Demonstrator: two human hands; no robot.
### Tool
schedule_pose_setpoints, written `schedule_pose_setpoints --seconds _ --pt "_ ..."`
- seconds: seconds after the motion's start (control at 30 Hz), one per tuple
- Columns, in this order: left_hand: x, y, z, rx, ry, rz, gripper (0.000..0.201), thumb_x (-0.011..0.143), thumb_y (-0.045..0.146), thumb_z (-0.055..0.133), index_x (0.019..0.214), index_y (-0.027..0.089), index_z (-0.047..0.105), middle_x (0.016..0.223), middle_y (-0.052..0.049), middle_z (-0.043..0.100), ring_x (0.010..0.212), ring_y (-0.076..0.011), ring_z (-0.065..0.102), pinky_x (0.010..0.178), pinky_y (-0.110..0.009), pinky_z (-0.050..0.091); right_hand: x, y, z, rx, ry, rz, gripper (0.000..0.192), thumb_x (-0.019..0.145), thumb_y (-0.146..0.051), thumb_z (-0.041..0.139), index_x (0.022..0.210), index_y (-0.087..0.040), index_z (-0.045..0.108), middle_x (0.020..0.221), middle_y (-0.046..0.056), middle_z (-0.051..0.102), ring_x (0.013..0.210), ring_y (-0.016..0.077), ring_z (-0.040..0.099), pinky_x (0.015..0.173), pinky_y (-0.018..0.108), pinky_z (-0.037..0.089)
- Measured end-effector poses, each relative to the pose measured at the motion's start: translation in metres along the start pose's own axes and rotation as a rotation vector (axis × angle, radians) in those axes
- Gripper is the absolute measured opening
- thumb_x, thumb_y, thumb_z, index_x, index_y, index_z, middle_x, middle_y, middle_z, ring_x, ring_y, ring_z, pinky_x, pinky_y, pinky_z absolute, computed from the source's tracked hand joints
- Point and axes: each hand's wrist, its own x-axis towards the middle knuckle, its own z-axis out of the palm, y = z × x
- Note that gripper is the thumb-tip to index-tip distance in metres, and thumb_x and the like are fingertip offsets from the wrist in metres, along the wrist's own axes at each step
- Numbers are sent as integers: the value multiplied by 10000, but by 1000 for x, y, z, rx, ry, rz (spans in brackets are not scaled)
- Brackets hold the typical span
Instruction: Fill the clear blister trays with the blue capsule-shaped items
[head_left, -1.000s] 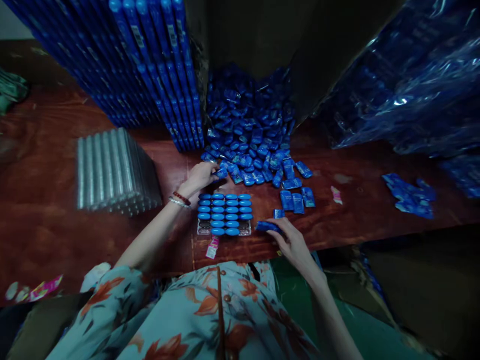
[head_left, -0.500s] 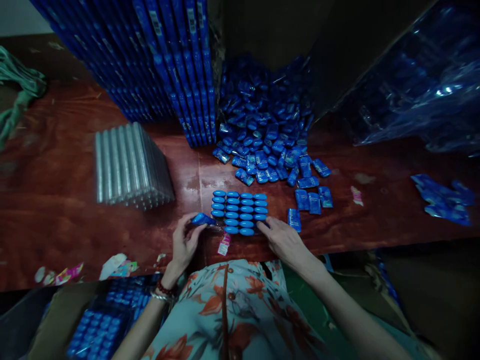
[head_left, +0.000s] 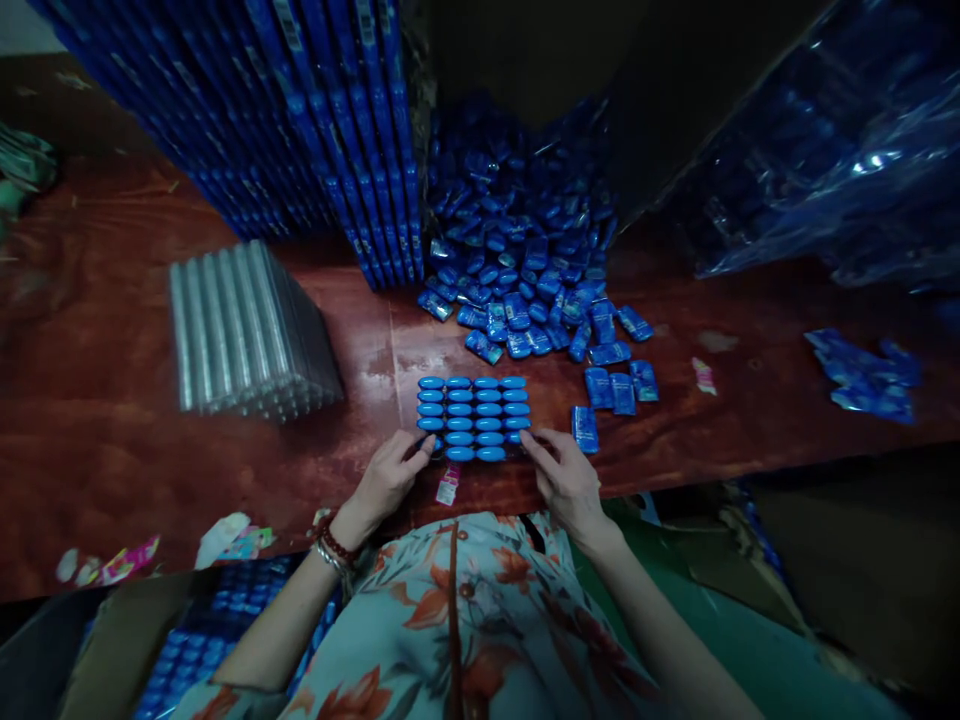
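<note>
Two hands framed the blister tray point(head_left: 473, 418) on the red-brown table point(head_left: 112, 440). The left hand point(head_left: 388, 479) rested at the tray's near left corner, fingers loosely curled with the tips touching the lowest row; it pinched nothing that could be seen. The right hand point(head_left: 564, 477) lay at the tray's near right corner, fingers spread and flat against the edge, likewise holding nothing.

Half a second earlier the left hand had pinched a single blue capsule-shaped piece just left of the tray — that piece was no longer in the fingers, and the tray's near left pocket looked filled. A second earlier the same hand had been reaching into the loose pile, while the right carried a piece of its own. Judged from this, both pieces had gone into pockets and the tray stood close to full, though the nearest row was partly hidden by fingertips.

Beyond the tray lay the heap of blue sachets point(head_left: 525, 250); a few strays point(head_left: 621, 388) sat to its right. Left of the tray stood a stack of clear empty trays point(head_left: 244, 330), and behind that a tall stack of blue cards point(head_left: 300, 130).
</note>
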Motion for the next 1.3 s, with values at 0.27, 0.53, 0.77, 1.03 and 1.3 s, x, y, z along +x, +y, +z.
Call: schedule_pose_setpoints --seconds 0.27,0.53,0.77,1.03,1.3 --pt "-9 3 0 72 17 -51 340 877 127 503 1195 226 571 1087 -100 534 960 -180 517 787 -297 487 -1 6 -15 22 -25 91 336 909 -177 462 1231 -232 542 1041 88 585 949 184 551 807 307 466" --pt "48 -7 -13 -165 301 -487 254 907 261 476 1107 186 613 1027 -62 556 960 -163 564 850 -293 483 -28 45 -14 -184 -58 673 540 853 -651 377 939 -157 578 827 97 572 771 237 554 671 350 449" --pt "175 -52 25 -235 -326 -351 262 864 380 533 913 149 648 866 -65 623 782 -186 588 736 -284 462 -24 37 -15 -20 -28 664 449 910 -545 359 943 -156 581 799 86 592 654 198 551 624 322 447" --pt "198 -56 76 -35 -575 -248 447 637 211 770 1015 94 562 1017 -153 585 896 -256 566 762 -317 445 -29 30 -13 393 226 930 440 812 -506 571 1056 -146 639 925 96 641 716 166 598 673 313 505" --pt "180 -77 38 -293 -455 -403 290 730 371 681 883 133 615 840 -56 637 762 -185 583 680 -259 452 -23 23 -16 818 225 1034 357 797 -468 596 981 -163 571 814 49 685 677 171 671 653 308 552"
